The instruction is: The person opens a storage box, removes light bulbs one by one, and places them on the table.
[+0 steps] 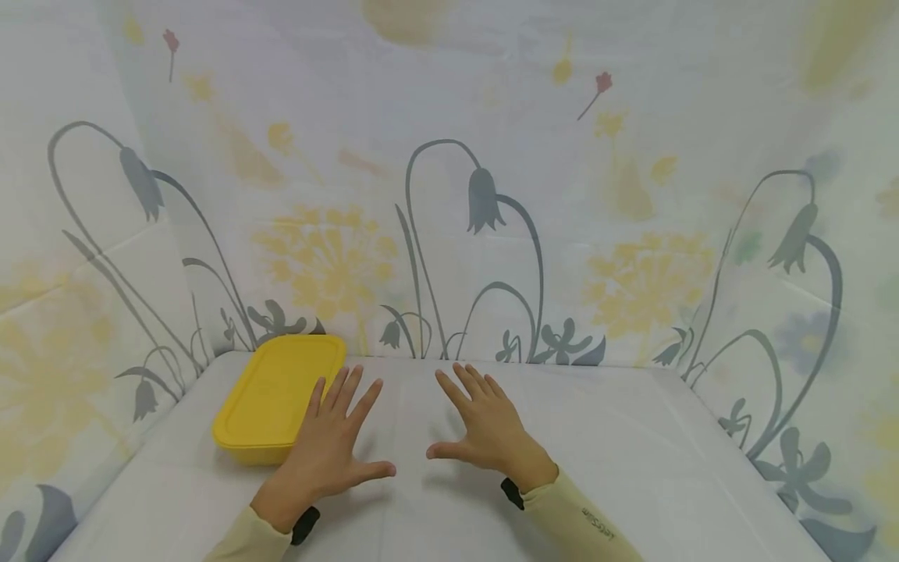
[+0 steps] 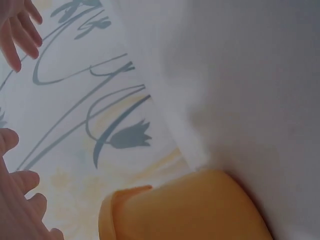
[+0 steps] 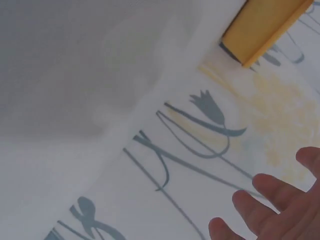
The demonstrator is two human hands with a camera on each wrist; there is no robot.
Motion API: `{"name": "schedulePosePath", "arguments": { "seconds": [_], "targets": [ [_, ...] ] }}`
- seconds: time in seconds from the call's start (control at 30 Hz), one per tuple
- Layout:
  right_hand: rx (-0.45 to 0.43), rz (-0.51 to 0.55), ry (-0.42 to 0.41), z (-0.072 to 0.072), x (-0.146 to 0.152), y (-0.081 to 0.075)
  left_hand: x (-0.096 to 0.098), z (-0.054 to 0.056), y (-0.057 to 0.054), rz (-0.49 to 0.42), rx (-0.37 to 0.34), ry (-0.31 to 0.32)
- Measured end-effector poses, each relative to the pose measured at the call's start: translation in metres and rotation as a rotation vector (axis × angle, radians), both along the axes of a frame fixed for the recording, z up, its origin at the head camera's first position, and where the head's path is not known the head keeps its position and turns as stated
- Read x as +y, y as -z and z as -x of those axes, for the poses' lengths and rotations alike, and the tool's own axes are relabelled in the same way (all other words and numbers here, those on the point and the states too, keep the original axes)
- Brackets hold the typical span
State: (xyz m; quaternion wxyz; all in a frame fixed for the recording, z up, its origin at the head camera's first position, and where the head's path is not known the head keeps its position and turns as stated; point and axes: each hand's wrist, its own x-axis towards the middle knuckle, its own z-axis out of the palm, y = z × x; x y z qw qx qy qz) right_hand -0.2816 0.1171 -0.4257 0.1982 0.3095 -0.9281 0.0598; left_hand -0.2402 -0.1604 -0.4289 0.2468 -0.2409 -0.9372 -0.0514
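A yellow lidded box stands on the white table at the left, its lid on. My left hand is spread in front of the box's right side and overlaps it in the head view; whether they touch I cannot tell. To its right my right hand is held with fingers spread and thumb pointing left, holding nothing. In the left wrist view the yellow box shows at the bottom, with fingers at the left edge. The right wrist view has a box corner at top right.
The white tabletop runs back to a hanging cloth printed with grey bellflowers and yellow blooms. That cloth also bounds the table on the left and right. Both forearms wear pale sleeves with dark bands at the wrists.
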Motion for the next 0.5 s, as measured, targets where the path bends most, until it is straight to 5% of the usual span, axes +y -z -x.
{"name": "schedulePosePath", "arguments": {
  "seconds": [0.5],
  "targets": [
    [-0.109, 0.054, -0.087, 0.005, -0.050, 0.000, -0.056, -0.010, -0.006, -0.084, -0.016, -0.032]
  ]
}}
